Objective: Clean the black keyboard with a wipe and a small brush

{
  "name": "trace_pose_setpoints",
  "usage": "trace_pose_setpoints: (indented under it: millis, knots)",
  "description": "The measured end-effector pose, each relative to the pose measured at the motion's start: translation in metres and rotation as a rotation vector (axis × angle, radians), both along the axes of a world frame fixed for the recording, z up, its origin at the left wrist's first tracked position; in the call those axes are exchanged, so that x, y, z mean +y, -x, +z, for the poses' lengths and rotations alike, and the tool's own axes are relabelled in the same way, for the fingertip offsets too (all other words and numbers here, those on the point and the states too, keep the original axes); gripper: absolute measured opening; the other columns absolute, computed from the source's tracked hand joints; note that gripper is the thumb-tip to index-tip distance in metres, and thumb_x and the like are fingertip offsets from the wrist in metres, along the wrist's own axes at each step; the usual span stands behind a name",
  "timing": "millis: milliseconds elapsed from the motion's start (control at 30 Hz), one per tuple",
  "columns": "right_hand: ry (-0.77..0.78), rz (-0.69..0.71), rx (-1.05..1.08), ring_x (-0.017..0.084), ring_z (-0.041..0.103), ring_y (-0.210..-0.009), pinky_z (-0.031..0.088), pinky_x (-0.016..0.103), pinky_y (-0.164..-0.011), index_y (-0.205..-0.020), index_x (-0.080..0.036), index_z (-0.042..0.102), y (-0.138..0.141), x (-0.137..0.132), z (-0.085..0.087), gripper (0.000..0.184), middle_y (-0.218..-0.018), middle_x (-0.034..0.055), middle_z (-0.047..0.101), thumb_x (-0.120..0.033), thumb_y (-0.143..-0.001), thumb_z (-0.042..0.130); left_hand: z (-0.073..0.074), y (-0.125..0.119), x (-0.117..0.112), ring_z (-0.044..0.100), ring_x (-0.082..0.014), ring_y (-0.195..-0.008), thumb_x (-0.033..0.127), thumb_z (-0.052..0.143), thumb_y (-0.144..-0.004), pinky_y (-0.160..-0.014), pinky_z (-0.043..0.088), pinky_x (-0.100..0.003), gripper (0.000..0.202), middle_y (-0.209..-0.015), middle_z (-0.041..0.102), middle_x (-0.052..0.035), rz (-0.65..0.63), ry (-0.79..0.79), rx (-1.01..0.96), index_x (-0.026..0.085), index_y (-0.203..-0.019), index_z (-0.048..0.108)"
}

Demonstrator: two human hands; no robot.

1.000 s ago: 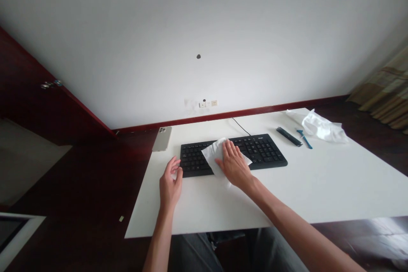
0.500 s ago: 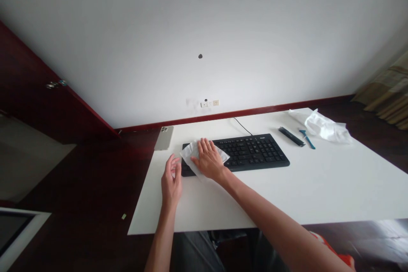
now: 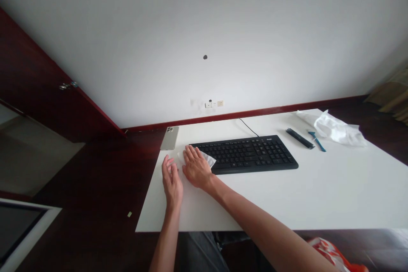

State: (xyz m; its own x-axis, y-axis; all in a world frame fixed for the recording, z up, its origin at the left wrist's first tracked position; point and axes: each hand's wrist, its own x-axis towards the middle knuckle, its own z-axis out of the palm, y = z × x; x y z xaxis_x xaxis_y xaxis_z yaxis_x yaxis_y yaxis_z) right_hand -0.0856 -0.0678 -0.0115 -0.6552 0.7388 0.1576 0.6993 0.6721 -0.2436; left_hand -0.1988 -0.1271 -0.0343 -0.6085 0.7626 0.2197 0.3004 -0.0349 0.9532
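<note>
A black keyboard [image 3: 245, 154] lies on the white table [image 3: 287, 202]. Flat over its left end, my right hand [image 3: 195, 168] presses on a thin white wipe [image 3: 208, 160], fingers stretched out. Most of the wipe is hidden beneath the palm, with one corner showing on the keys. My left hand [image 3: 172, 182] rests beside the keyboard's left edge, loosely curved, thumb apart from the fingers and nothing in it. Just beyond it lies a phone [image 3: 170, 139], camera side up.
Right of the keyboard lie a dark narrow strip-like object [image 3: 300, 138], a small blue brush-like tool [image 3: 317, 140] and a crumpled white bag [image 3: 338, 129]. A cable [image 3: 249, 127] runs from the keyboard over the table's back edge. The wall [image 3: 255, 42] stands behind.
My right hand has slid left with the wipe to the keyboard's left end, uncovering more keys. My left hand stays close by. The whole view has shifted slightly.
</note>
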Motion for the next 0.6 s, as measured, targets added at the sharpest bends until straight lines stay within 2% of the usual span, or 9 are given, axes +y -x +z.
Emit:
trace_pose_setpoints:
  millis: [167, 267, 433, 600]
  knots:
    - [0.028, 0.002, 0.03, 0.029, 0.012, -0.162, 0.012, 0.05, -0.132, -0.163, 0.0, 0.028, -0.01, -0.026, -0.004, 0.066, -0.171, 0.02, 0.018, -0.039, -0.11, 0.026, -0.004, 0.002, 0.0, 0.06, -0.0272, -0.129, 0.059, 0.044, -0.104, -0.109, 0.047, -0.042, 0.059, -0.143, 0.058, -0.0154, -0.01, 0.002, 0.005, 0.022, -0.15, 0.048]
    - [0.049, 0.0, 0.024, 0.029, 0.012, -0.162, 0.012, 0.05, -0.132, -0.164, -0.002, 0.026, -0.012, -0.031, -0.002, 0.068, -0.172, 0.0191, 0.016, -0.041, -0.109, 0.029, -0.004, 0.002, 0.001, 0.06, -0.027, -0.129, 0.06, 0.043, -0.104, -0.11, 0.047, -0.041, 0.059, -0.144, 0.058, -0.0155, -0.016, 0.001, 0.011, 0.022, -0.149, 0.049]
    - [0.102, -0.009, 0.002, 0.031, 0.012, -0.162, 0.011, 0.05, -0.132, -0.163, 0.0, 0.029, -0.006, -0.018, 0.007, 0.075, -0.172, 0.02, 0.017, -0.051, -0.108, 0.032, -0.004, 0.003, 0.002, 0.061, -0.0264, -0.129, 0.06, 0.043, -0.104, -0.109, 0.049, -0.04, 0.059, -0.143, 0.059, -0.0157, -0.006, -0.007, 0.029, 0.022, -0.148, 0.05]
    - [0.119, -0.035, 0.032, 0.03, 0.014, -0.162, 0.012, 0.05, -0.131, -0.161, 0.0, 0.034, 0.0, -0.001, 0.01, 0.072, -0.171, 0.0185, 0.022, -0.049, -0.109, 0.024, -0.003, 0.002, 0.001, 0.06, -0.027, -0.13, 0.06, 0.044, -0.104, -0.109, 0.05, -0.041, 0.058, -0.141, 0.06, -0.0169, 0.006, -0.02, 0.03, 0.021, -0.145, 0.053]
